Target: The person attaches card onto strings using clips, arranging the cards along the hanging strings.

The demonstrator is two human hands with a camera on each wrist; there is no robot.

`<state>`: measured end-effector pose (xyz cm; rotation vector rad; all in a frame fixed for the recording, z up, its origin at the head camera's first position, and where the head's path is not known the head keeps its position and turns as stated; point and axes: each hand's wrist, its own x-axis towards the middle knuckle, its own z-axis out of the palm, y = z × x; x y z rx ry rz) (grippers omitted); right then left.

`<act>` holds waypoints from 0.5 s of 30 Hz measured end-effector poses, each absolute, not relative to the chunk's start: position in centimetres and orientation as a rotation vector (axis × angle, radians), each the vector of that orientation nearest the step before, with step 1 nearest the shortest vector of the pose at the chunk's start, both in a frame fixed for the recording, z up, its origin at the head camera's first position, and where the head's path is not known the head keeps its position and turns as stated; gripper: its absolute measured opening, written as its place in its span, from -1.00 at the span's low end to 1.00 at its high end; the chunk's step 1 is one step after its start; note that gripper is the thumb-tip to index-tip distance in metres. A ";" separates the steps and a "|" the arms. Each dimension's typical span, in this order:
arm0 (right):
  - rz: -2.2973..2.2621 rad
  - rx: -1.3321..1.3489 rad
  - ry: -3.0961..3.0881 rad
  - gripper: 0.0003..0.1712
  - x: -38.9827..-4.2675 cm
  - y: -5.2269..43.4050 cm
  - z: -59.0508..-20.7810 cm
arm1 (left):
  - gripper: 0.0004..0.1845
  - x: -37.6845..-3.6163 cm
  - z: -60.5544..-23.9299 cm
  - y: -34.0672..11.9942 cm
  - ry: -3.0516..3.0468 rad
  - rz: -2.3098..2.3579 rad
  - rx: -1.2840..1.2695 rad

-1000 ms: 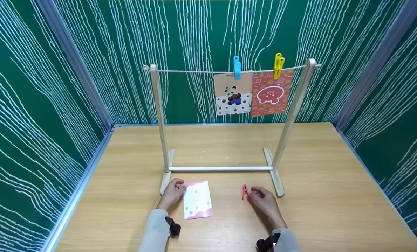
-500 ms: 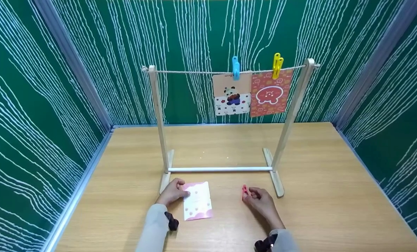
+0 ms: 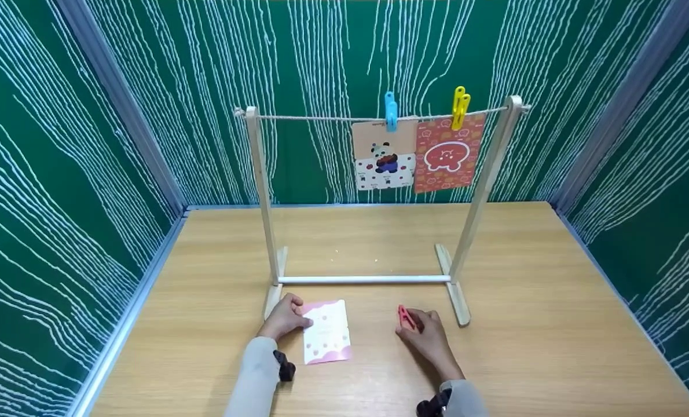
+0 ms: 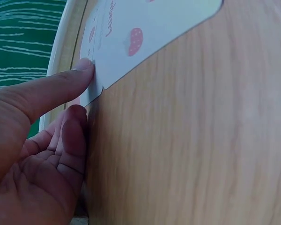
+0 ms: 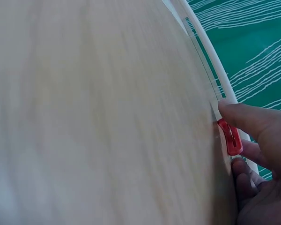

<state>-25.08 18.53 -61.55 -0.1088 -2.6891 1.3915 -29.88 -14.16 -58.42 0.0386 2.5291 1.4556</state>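
Note:
A white card with pink edges and strawberry prints (image 3: 326,336) lies on the table, in front of the rack. My left hand (image 3: 283,317) pinches its left edge; in the left wrist view the thumb (image 4: 61,89) is on top and the curled fingers are at the edge below. To the right, my right hand (image 3: 428,339) holds a red clothespin (image 3: 405,317) just at the table surface. The right wrist view shows the red clothespin (image 5: 230,137) between thumb and fingers, partly covered by them.
A wooden rack (image 3: 363,280) with a rope (image 3: 315,119) stands behind the hands. A panda card (image 3: 385,174) hangs under a blue clothespin (image 3: 391,110), and a red patterned card (image 3: 446,179) under a yellow clothespin (image 3: 460,109). Green walls enclose the wooden table (image 3: 524,289).
My right hand has taken hold of the red clothespin and turned it slightly, shifting a little left. My left thumb has come down onto the card's edge. The card stays in place.

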 end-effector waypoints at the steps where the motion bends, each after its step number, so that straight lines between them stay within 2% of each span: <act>1: 1.389 -0.105 -2.687 -0.36 -25.1 18.6 -61.6 | -0.52 -29.8 -58.4 -14.2 2.531 1.462 0.048; 15: 1.423 -0.131 -2.703 -0.35 -25.2 18.6 -61.7 | -0.54 -29.8 -58.3 -13.9 2.508 1.479 -0.031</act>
